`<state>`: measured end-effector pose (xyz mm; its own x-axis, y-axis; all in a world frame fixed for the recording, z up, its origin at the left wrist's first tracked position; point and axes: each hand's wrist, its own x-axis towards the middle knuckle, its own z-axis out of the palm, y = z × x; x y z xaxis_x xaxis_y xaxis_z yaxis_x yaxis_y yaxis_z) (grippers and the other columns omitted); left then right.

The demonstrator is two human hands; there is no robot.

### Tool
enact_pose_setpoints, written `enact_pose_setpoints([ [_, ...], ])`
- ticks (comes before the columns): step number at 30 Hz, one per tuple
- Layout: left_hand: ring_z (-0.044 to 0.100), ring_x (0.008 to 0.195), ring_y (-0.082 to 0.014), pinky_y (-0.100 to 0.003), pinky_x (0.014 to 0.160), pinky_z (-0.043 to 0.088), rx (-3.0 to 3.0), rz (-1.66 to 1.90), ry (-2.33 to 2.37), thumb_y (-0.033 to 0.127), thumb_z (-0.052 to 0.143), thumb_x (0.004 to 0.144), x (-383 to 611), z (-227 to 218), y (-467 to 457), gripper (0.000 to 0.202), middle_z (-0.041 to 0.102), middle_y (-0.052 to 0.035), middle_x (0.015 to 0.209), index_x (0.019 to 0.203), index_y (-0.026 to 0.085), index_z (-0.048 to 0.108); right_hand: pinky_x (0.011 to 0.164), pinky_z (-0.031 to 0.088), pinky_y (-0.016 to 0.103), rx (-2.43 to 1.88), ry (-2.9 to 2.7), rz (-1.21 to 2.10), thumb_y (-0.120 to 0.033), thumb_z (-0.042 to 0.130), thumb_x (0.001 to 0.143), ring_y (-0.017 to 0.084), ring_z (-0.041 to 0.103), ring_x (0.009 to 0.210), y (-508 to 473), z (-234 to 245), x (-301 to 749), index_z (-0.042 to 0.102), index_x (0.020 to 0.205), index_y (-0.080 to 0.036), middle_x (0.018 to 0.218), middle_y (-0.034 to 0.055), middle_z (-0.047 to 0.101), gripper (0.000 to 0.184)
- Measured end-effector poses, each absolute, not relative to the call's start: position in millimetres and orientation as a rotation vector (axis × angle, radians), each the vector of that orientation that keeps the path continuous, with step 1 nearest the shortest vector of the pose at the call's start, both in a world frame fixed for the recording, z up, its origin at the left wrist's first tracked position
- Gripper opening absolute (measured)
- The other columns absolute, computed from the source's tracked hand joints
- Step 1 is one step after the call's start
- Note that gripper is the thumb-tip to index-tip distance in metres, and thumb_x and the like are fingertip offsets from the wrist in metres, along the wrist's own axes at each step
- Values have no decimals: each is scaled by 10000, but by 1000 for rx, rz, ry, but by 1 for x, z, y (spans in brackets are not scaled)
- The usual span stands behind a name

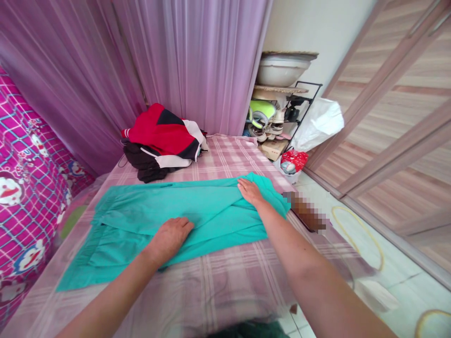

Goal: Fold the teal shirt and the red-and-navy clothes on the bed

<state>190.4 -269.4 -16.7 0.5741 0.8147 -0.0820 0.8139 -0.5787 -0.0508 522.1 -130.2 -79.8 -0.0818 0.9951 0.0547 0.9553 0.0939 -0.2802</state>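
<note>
A teal garment [148, 216] lies spread flat across a bed with a pink checked sheet [225, 277]. My left hand [171, 236] rests palm down on the garment's near middle, fingers stretched out. My right hand [249, 190] lies flat on a folded-over part of the cloth at its right end, fingers extended and holding nothing.
A pile of red, white and black clothes [160, 141] sits at the far side of the bed. Purple curtains [176, 61] hang behind. A shoe rack [278, 117] with a basin on top and a white bag [317, 123] stand at the right, by a sliding wooden door [398, 117].
</note>
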Motion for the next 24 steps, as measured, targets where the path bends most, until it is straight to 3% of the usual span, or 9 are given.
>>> enact_pose_setpoints([
  [2, 657, 892, -212, -345, 813, 488, -2793, 139, -1468, 151, 464, 926, 191, -21, -273, 236, 681, -74, 945, 999, 215, 679, 1196, 246, 473, -1960, -2146, 237, -361, 253, 1016, 219, 333, 1456, -132, -79, 521, 475, 1466, -208, 1558, 77, 420, 525],
  [5, 659, 919, -212, -344, 828, 499, -2885, 19, -1481, 332, 463, 957, 186, -19, -270, 259, 697, -64, 974, 1034, 230, 689, 1201, 233, 457, -1976, -2131, 224, -374, 272, 1018, 205, 341, 1450, -137, -74, 519, 469, 1468, -217, 1559, 75, 420, 515],
  [7, 660, 945, -213, -349, 857, 507, -2932, -101, -1498, 437, 418, 972, 183, -15, -261, 357, 711, -63, 1000, 1042, 229, 699, 1204, 196, 503, -2006, -2093, 205, -391, 263, 1023, 221, 334, 1453, -140, -67, 513, 451, 1478, -224, 1563, 84, 411, 520],
  [10, 639, 1072, -229, -395, 983, 478, -2836, -342, -1567, 470, 341, 990, 187, -15, -240, 455, 710, -90, 1146, 1134, 221, 694, 1193, 91, 609, -1974, -2062, 131, -428, 242, 1024, 268, 284, 1473, -148, -53, 484, 426, 1493, -229, 1582, 100, 374, 541],
  [13, 458, 1364, -297, -518, 1143, 323, -2610, -380, -1732, 510, 378, 967, 202, -30, -219, 535, 525, -125, 1474, 1374, 218, 566, 1195, 46, 607, -1770, -2207, 140, -465, 242, 1021, 276, 236, 1490, -157, -42, 439, 395, 1513, -239, 1608, 88, 323, 563],
  [16, 251, 1489, -339, -611, 1173, 192, -2483, -213, -1924, 572, 389, 946, 217, -53, -209, 669, 316, -144, 1606, 1509, 210, 397, 1200, 75, 585, -1606, -2439, 318, -505, 243, 1018, 255, 244, 1491, -163, -44, 409, 387, 1518, -281, 1611, 65, 321, 567],
  [19, 210, 1504, -333, -620, 1176, 162, -2465, -159, -1955, 601, 381, 943, 222, -69, -209, 702, 278, -140, 1619, 1535, 226, 345, 1203, 78, 571, -1649, -2510, 392, -552, 240, 1010, 243, 221, 1500, -160, -53, 422, 365, 1529, -283, 1621, 70, 294, 598],
  [24, 226, 1500, -326, -615, 1180, 154, -2448, -162, -1942, 619, 391, 938, 221, -69, -213, 699, 308, -135, 1608, 1525, 239, 368, 1193, 13, 610, -1975, -2371, 141, -501, 258, 1020, 267, 232, 1495, -141, -58, 502, 404, 1511, -234, 1602, 102, 331, 578],
])
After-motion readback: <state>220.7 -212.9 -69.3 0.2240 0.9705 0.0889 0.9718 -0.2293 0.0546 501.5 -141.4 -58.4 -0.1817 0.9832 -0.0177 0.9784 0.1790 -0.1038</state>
